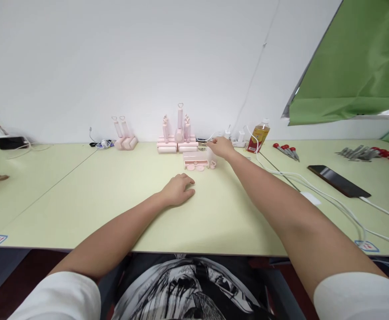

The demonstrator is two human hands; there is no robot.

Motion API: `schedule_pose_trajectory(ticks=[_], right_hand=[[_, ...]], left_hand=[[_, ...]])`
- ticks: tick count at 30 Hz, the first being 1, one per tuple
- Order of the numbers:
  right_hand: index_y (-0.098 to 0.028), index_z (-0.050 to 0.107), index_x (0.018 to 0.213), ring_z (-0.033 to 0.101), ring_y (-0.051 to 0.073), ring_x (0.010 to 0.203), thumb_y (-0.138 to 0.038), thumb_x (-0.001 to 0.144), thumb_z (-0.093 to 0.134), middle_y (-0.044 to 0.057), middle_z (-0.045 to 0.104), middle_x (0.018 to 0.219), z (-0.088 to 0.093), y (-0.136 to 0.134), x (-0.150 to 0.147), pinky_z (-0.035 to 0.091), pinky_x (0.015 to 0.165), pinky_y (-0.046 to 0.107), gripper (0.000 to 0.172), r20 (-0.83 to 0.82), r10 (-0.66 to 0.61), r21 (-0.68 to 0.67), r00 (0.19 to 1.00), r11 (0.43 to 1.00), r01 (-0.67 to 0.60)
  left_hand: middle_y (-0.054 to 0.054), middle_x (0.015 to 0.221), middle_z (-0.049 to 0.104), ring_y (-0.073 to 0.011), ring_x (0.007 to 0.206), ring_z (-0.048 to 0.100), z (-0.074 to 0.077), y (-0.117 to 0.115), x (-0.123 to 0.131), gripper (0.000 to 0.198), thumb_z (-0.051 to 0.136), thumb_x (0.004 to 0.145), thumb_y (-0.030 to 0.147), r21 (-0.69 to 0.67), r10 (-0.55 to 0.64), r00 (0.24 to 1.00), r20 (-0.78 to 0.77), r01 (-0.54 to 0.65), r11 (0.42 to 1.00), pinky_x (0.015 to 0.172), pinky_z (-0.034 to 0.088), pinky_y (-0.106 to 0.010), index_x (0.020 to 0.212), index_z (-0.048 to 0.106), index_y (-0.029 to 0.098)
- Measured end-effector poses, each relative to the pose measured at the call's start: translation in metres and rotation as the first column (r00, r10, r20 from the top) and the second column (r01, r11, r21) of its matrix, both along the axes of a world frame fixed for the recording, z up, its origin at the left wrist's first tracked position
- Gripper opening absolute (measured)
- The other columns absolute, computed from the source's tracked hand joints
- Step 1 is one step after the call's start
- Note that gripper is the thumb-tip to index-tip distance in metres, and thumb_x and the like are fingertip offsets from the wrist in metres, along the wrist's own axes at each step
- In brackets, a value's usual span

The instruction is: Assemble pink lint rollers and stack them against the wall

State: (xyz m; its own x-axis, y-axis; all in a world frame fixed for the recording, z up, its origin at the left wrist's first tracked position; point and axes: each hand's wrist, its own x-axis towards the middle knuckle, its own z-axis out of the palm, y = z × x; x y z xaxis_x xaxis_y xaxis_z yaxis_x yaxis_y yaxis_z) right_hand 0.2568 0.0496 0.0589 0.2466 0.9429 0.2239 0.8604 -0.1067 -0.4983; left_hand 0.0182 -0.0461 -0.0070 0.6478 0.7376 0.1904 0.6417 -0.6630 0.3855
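Just behind and to the right of the open pink case (204,163), the right hand (221,147) reaches out with its fingers bent and drawn close together; whether they pinch anything cannot be told from this angle. Nearer the person than the case and slightly to its left, the left hand (178,189) lies palm down on the pale yellow-green table (114,191), empty, thumb apart from its fingers, perhaps set there to take some weight while the other arm stretches.

The case sits between the two hands, probably so that either can get to it easily. Against its front edge are two pink discs (200,168), and at its right end a pink heart-shaped loop (213,164).

Behind the case, pink cylinders (167,150) lie side by side, likely to keep them from rolling, with heart-topped tubes (180,118) upright among them. Well to the case's left is another pink cluster (126,142). To its right, an amber drink bottle (258,135) stands near the wall, and farther right a black smartphone (339,180) lies flat with a white cable (383,214) plugged in, presumably for charging.
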Motion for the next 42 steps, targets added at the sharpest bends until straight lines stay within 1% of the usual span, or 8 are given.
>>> schedule_pose_trajectory(ticks=[5, 12, 15, 18, 21, 25, 30, 42], right_hand=[[-0.018, 0.069, 0.081, 0.06, 0.028, 0.091, -0.026, 0.076, 0.063, 0.012, 0.069, 0.088, 0.002, 0.008, -0.002, 0.044, 0.08, 0.04, 0.012, 0.024, -0.092, -0.044, 0.995, 0.995, 0.093], [-0.019, 0.059, 0.09, 0.054, 0.026, 0.103, -0.035, 0.09, 0.047, 0.011, 0.063, 0.102, 0.024, -0.029, -0.02, 0.043, 0.088, 0.042, 0.02, -0.112, 0.052, 0.492, 0.992, 0.871, 0.01], [-0.02, 0.052, 0.09, 0.059, 0.016, 0.075, -0.044, 0.094, 0.042, 0.005, 0.06, 0.086, 0.017, -0.066, -0.047, 0.048, 0.066, 0.029, 0.026, -0.58, 0.309, 0.384, 0.754, 0.92, -0.082], [-0.021, 0.052, 0.093, 0.056, 0.013, 0.057, -0.046, 0.094, 0.045, 0.004, 0.061, 0.08, -0.009, -0.098, -0.069, 0.046, 0.053, 0.026, 0.025, -0.805, 0.306, 0.156, 0.509, 0.936, -0.317], [-0.02, 0.055, 0.089, 0.059, 0.016, 0.06, -0.045, 0.095, 0.043, 0.007, 0.066, 0.082, -0.04, -0.109, -0.071, 0.047, 0.053, 0.029, 0.028, -0.642, 0.355, 0.024, 0.68, 0.896, -0.444], [-0.019, 0.061, 0.112, 0.062, 0.027, 0.104, -0.028, 0.093, 0.046, 0.012, 0.067, 0.117, -0.061, -0.095, -0.052, 0.048, 0.087, 0.04, 0.026, -0.062, 0.433, 0.157, 0.899, 0.894, -0.42], [-0.014, 0.047, 0.139, 0.058, 0.031, 0.116, -0.023, 0.089, 0.048, 0.016, 0.06, 0.133, -0.063, -0.081, -0.044, 0.045, 0.091, 0.04, 0.051, 0.129, 0.409, -0.077, 0.903, 0.912, -0.402], [-0.017, 0.064, 0.12, 0.061, 0.024, 0.092, -0.025, 0.092, 0.046, 0.016, 0.06, 0.111, -0.052, -0.103, -0.045, 0.04, 0.074, 0.03, 0.035, 0.226, 0.465, -0.254, 0.856, 0.876, -0.409]], left_hand=[[-0.011, 0.117, 0.064, -0.0258, 0.102, 0.062, 0.002, -0.001, -0.003, 0.037, 0.056, 0.084, 0.037, -0.027, 0.04, 0.997, 0.064, -0.038, 0.999, 0.09, 0.05, -0.04, 0.114, 0.066, 0.019], [-0.01, 0.119, 0.064, -0.0232, 0.101, 0.063, 0.008, 0.003, -0.004, 0.037, 0.054, 0.087, 0.04, -0.138, 0.207, 0.957, 0.203, -0.181, 0.974, 0.086, 0.051, -0.036, 0.117, 0.063, 0.019], [-0.013, 0.124, 0.06, -0.0243, 0.106, 0.061, 0.013, 0.002, -0.002, 0.05, 0.054, 0.088, 0.048, -0.089, 0.251, 0.909, 0.332, -0.234, 0.968, 0.088, 0.05, -0.037, 0.129, 0.054, 0.018], [-0.015, 0.135, 0.052, -0.0272, 0.123, 0.052, 0.018, -0.004, -0.002, 0.061, 0.057, 0.087, 0.053, 0.066, 0.191, 0.858, 0.476, -0.251, 0.966, 0.097, 0.045, -0.039, 0.136, 0.044, 0.019], [-0.011, 0.132, 0.055, -0.0254, 0.12, 0.054, 0.023, -0.01, -0.003, 0.053, 0.057, 0.088, 0.05, 0.134, 0.108, 0.855, 0.507, -0.201, 0.97, 0.097, 0.045, -0.037, 0.132, 0.046, 0.022], [-0.007, 0.114, 0.065, -0.0227, 0.1, 0.062, 0.022, -0.005, -0.006, 0.048, 0.061, 0.085, 0.048, 0.028, 0.199, 0.844, 0.499, -0.244, 0.969, 0.083, 0.048, -0.033, 0.123, 0.05, 0.021], [-0.004, 0.104, 0.067, -0.0219, 0.091, 0.062, 0.016, 0.013, -0.013, 0.044, 0.065, 0.079, 0.048, -0.125, 0.366, 0.814, 0.451, -0.348, 0.929, 0.073, 0.048, -0.031, 0.113, 0.056, 0.021], [-0.001, 0.098, 0.069, -0.0212, 0.085, 0.063, 0.015, 0.018, -0.019, 0.038, 0.066, 0.076, 0.046, -0.153, 0.316, 0.902, 0.295, -0.282, 0.947, 0.069, 0.046, -0.03, 0.107, 0.059, 0.023]])
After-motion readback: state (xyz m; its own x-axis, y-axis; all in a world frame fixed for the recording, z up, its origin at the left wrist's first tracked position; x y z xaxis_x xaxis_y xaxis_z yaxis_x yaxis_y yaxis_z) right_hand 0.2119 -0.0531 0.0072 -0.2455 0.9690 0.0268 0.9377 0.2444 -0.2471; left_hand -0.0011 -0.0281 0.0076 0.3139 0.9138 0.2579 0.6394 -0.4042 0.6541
